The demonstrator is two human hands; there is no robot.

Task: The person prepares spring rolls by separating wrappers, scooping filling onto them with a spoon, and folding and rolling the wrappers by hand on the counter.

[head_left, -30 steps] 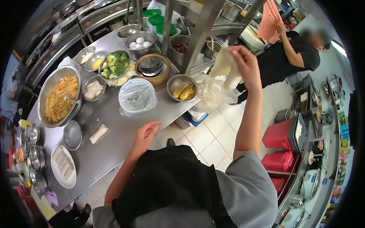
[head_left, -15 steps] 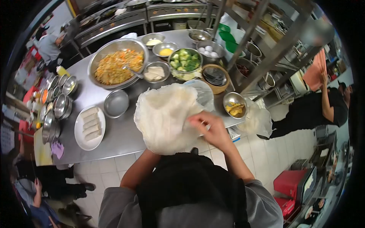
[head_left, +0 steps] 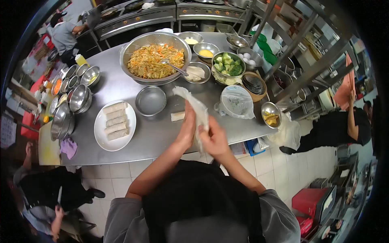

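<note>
Between my hands, above the table's front edge, is a thin white spring roll wrapper (head_left: 197,108), bunched and seen nearly edge-on. My left hand (head_left: 187,130) presses against its left side with fingers pointing up, partly hidden by the sheet. My right hand (head_left: 214,139) pinches the wrapper from the right. Just behind my left hand, a small pale piece of wrapper or roll (head_left: 177,116) lies on the steel. To the left, a white oval plate (head_left: 100,135) bears several rolled spring rolls (head_left: 115,121). An empty-looking metal bowl (head_left: 151,101) stands between the plate and my hands.
Behind are a large colander of shredded vegetable filling (head_left: 156,60) with a spoon, and a bowl of broccoli (head_left: 229,65). A plastic-covered bowl (head_left: 237,101) stands right. Stacked bowls (head_left: 80,98) and a purple cloth (head_left: 69,148) lie left. A person (head_left: 52,186) holds a knife (head_left: 60,195).
The wrapper, spread wide and flat before, is now gathered and turned edge-on. My left hand has come into view beside it, and my right hand now grips it. My view has shifted left.
</note>
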